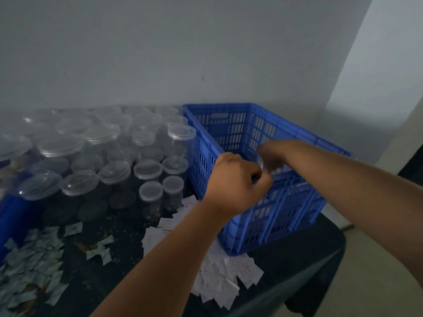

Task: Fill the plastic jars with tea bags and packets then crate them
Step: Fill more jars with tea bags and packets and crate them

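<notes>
- Over the near left corner of the blue slotted plastic crate, a small clear plastic jar sits between the two hands, just above the rim. It is blurred and mostly hidden, so its fill and its lid cannot be told.
- The left hand is a tight fist, its fingers curled together on the side of the jar away from the crate. The right hand reaches over the crate's rim with its fingers curled down round the jar's other side.
- As a judgement, the jar is thin-walled and light even when full of paper sachets. It looks stiff enough to keep its shape, but smooth and a little slippery, and a hard squeeze could dent the wall. It is best held round the body just under the lid and lowered upright.
- Left of the crate stands a crowd of clear lidded plastic jars in several sizes.
- In front of the crate lie white paper packets. Further left of it, pale greyish tea bags are strewn about.
- Everything rests on a dark table.
</notes>
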### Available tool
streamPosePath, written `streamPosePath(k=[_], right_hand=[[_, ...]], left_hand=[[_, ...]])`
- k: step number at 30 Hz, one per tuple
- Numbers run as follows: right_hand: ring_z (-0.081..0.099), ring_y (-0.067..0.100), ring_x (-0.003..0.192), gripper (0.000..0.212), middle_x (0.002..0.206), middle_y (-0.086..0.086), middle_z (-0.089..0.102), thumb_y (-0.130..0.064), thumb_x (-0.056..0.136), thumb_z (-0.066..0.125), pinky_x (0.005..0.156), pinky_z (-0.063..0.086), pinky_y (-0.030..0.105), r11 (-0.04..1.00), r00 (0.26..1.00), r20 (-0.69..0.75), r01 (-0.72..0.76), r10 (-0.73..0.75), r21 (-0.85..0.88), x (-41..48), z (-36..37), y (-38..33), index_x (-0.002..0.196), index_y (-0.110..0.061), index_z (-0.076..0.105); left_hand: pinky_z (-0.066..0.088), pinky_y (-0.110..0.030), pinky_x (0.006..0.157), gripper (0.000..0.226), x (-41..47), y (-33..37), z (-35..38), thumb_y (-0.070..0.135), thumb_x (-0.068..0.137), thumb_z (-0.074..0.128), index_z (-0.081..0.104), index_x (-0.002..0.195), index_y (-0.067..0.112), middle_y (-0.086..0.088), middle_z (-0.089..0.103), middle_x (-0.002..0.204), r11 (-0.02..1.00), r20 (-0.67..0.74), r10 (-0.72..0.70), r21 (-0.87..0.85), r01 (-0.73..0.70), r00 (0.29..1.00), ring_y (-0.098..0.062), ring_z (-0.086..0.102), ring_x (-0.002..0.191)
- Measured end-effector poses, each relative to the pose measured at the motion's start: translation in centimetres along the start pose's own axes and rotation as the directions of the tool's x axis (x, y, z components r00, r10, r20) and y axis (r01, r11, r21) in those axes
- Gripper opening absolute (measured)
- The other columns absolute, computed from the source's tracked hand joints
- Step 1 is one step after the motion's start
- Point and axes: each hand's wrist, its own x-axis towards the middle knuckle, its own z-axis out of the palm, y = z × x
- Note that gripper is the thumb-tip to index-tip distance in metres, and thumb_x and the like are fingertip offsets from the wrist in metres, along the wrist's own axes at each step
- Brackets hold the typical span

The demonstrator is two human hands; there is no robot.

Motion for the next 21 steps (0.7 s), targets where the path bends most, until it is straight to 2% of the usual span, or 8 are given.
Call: streamPosePath(k=[4, 6, 7, 9, 12, 15, 18, 21], right_hand=[[0.071, 0.027, 0.114, 0.038, 0.12, 0.006, 0.077, -0.033, 0.096, 0.076, 0.102, 0.057, 0.044, 0.994, 0.999, -0.024, 0.038, -0.041, -0.105, 0.3, -0.7, -0.5, 0.126, -0.01, 0.07], [0.07, 0.03, 0.114, 0.033, 0.123, 0.008, 0.073, -0.034, 0.1, 0.071, 0.102, 0.056, 0.046, 0.994, 0.997, -0.037, 0.066, -0.069, -0.087, 0.8, -0.2, -0.7, 0.122, -0.01, 0.065], [0.069, 0.03, 0.107, 0.024, 0.118, 0.009, 0.071, -0.033, 0.103, 0.066, 0.103, 0.056, 0.05, 0.993, 0.995, -0.015, 0.097, -0.099, -0.073, 1.0, 0.3, -0.7, 0.113, -0.012, 0.062], [0.061, 0.025, 0.099, 0.027, 0.113, 0.008, 0.065, -0.032, 0.109, 0.056, 0.107, 0.053, 0.054, 0.989, 0.985, 0.116, 0.138, -0.131, -0.049, 1.3, 1.1, -0.3, 0.112, -0.007, 0.065], [0.054, 0.025, 0.132, 0.049, 0.145, 0.006, 0.054, -0.044, 0.113, 0.045, 0.114, 0.041, 0.045, 0.999, 0.964, 0.262, 0.048, -0.041, -0.017, 0.6, 1.6, 0.0, 0.148, -0.011, 0.055], [0.047, 0.026, 0.145, 0.058, 0.161, 0.009, 0.045, -0.048, 0.113, 0.042, 0.118, 0.035, 0.042, 0.999, 0.964, 0.261, 0.039, -0.04, 0.011, 0.3, 1.4, 0.0, 0.157, -0.011, 0.047], [0.06, 0.02, 0.114, 0.031, 0.138, 0.008, 0.06, -0.031, 0.112, 0.048, 0.111, 0.045, 0.044, 0.974, 0.962, 0.15, 0.222, -0.227, 0.049, -0.6, 0.6, -0.8, 0.137, -0.016, 0.059], [0.066, 0.022, 0.106, 0.024, 0.122, -0.005, 0.068, -0.039, 0.107, 0.056, 0.096, 0.055, 0.045, 0.945, 0.924, -0.223, 0.325, -0.311, 0.031, -2.1, -1.2, -1.6, 0.125, -0.028, 0.065]], left_hand=[[0.027, -0.03, 0.075, 0.054, -0.1, -0.1, 0.2, 0.009, 0.091, 0.065, 0.032, 0.05, 0.018, 0.006, 0.022, 0.045, 1.0, -0.027, 0.014, -0.007, -0.014, 1.0, -0.008, 0.018, 0.047], [0.026, -0.029, 0.075, 0.055, -0.1, -0.2, 0.2, 0.009, 0.091, 0.065, 0.03, 0.05, 0.02, 0.008, 0.019, 0.045, 1.0, -0.043, 0.028, -0.007, -0.028, 0.999, -0.007, 0.017, 0.047], [0.026, -0.029, 0.075, 0.056, -0.1, -0.1, 0.3, 0.01, 0.091, 0.064, 0.027, 0.051, 0.023, 0.01, 0.017, 0.046, 0.999, -0.054, 0.032, -0.005, -0.032, 0.998, -0.006, 0.017, 0.047], [0.028, -0.028, 0.076, 0.058, -0.3, -0.1, 0.2, 0.012, 0.09, 0.063, 0.022, 0.053, 0.03, 0.012, 0.015, 0.047, 0.999, -0.063, 0.036, -0.001, -0.036, 0.997, -0.004, 0.017, 0.047], [0.03, -0.029, 0.077, 0.056, -0.3, 0.0, 0.4, 0.014, 0.09, 0.061, 0.022, 0.053, 0.029, 0.012, 0.016, 0.046, 0.999, -0.069, 0.039, 0.001, -0.039, 0.997, -0.005, 0.018, 0.047], [0.029, -0.028, 0.077, 0.056, -0.2, -0.2, 0.3, 0.013, 0.091, 0.061, 0.023, 0.052, 0.028, 0.011, 0.017, 0.045, 1.0, -0.055, 0.029, 0.0, -0.029, 0.998, -0.005, 0.017, 0.047], [0.028, -0.028, 0.077, 0.054, -0.1, -0.5, -0.1, 0.01, 0.094, 0.062, 0.029, 0.052, 0.022, 0.01, 0.019, 0.046, 0.999, 0.006, 0.039, -0.008, -0.039, 0.999, -0.007, 0.019, 0.047], [0.027, -0.029, 0.074, 0.058, 0.3, -0.3, -0.7, 0.007, 0.096, 0.059, 0.026, 0.052, 0.026, 0.009, 0.021, 0.044, 0.999, 0.071, 0.026, -0.029, -0.024, 0.997, -0.011, 0.022, 0.046]])
